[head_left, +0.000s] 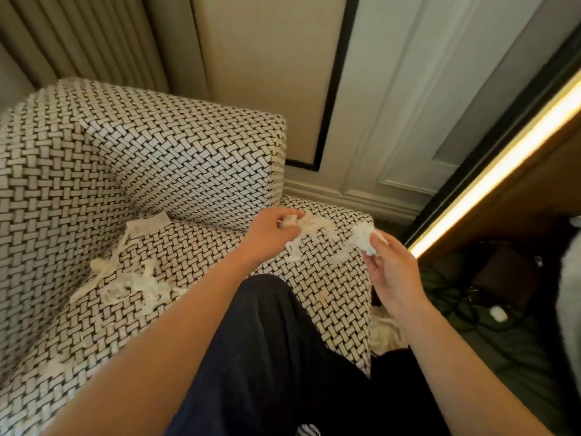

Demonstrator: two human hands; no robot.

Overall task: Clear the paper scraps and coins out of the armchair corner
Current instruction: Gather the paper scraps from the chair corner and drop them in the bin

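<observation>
Two hands are busy on my feed, both over the right side of the armchair [157,146] seat. My left hand [272,234] pinches one end of a stringy tangle of shredded paper [317,236] that trails across the cushion toward the right. My right hand [394,272] has its fingers curled round a crumpled white wad [364,239], held just past the seat's right edge.

More paper scraps [132,287] lie in a loose heap on the left of the seat, near the corner where back and arm meet. A flat printed slip [147,226] sits just behind them against the backrest. Coins I cannot make out anywhere; they may be down in the seam or under the shreds.

I judge this stuff feather-light, soft and limp. Strands pulled by one end would likely part or drop bits, so I would scoop under the thick of a clump and ball it up rather than pick at threads. The slip lies flat on the weave, so a corner is the place to lift it. Any coins would be small, hard and apt to slide deeper into the crease.
</observation>
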